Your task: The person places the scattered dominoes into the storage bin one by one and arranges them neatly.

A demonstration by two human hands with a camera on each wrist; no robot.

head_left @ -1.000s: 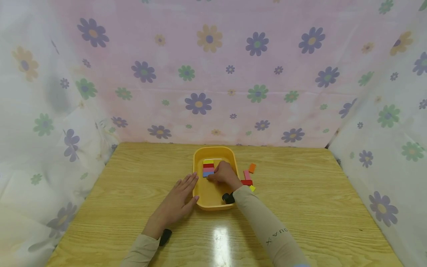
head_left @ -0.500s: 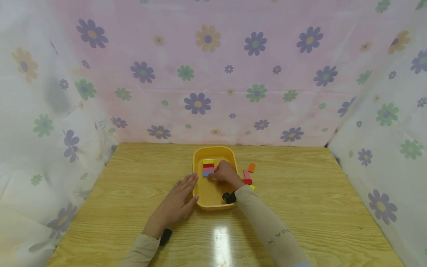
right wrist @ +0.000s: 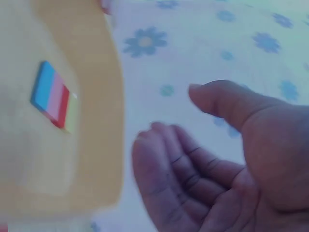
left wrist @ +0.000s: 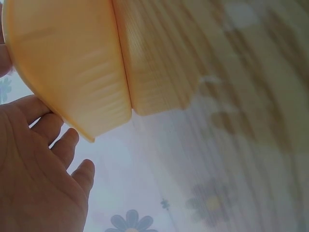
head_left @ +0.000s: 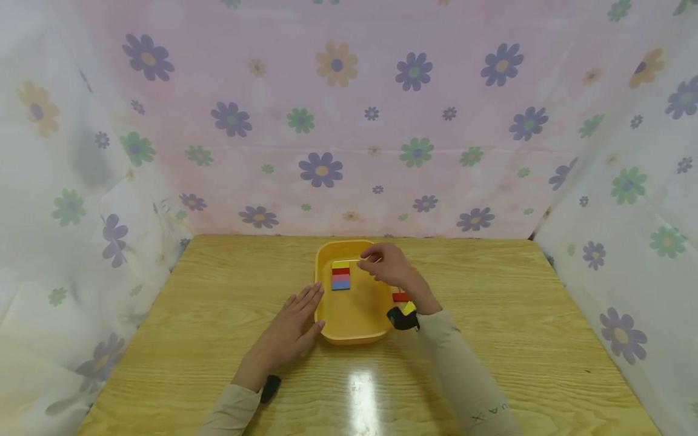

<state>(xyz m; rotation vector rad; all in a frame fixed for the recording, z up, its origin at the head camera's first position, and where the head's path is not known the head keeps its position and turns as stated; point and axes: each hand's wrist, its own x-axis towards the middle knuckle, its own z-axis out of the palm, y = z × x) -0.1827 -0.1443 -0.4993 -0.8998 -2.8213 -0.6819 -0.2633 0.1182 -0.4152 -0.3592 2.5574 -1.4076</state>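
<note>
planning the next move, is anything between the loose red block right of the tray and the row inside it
Yes, the tray's right wall stands between the red block and the row; the right hand also hovers above that side.

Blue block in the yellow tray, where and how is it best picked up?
Probably pinch the blue block by its two short ends, coming down from above and the near side. It lies flat in the tray, its far long side against the pink block, while both ends and its near side face bare tray floor.
</note>
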